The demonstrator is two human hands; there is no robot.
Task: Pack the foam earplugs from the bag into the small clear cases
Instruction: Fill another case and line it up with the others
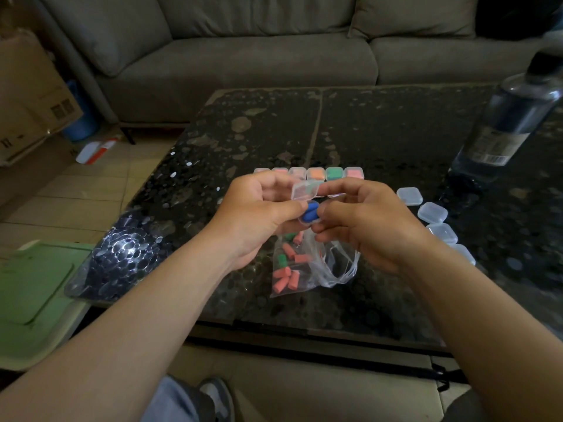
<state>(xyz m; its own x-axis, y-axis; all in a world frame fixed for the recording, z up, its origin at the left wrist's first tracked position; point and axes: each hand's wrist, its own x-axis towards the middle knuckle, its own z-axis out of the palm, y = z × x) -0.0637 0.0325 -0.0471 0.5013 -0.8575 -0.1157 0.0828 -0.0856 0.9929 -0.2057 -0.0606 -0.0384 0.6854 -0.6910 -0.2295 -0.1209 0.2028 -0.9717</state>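
Note:
Above the dark table, my left hand (259,208) and my right hand (362,220) together pinch a small clear case (304,191) whose lid stands open. Blue earplugs (311,212) lie in its base between my thumbs. Just below my hands a clear plastic bag (307,264) lies on the table with several pink and green earplugs (286,275) inside. Behind my hands runs a row of filled cases (316,173) showing pink, orange and green. To the right, several empty clear cases (432,212) lie in a line.
A large water bottle (505,126) stands at the table's right rear. The glass-topped table (380,132) has its front edge near my knees. A grey sofa (259,56) sits behind it. A green lid (33,287) and a cardboard box (27,95) are on the left.

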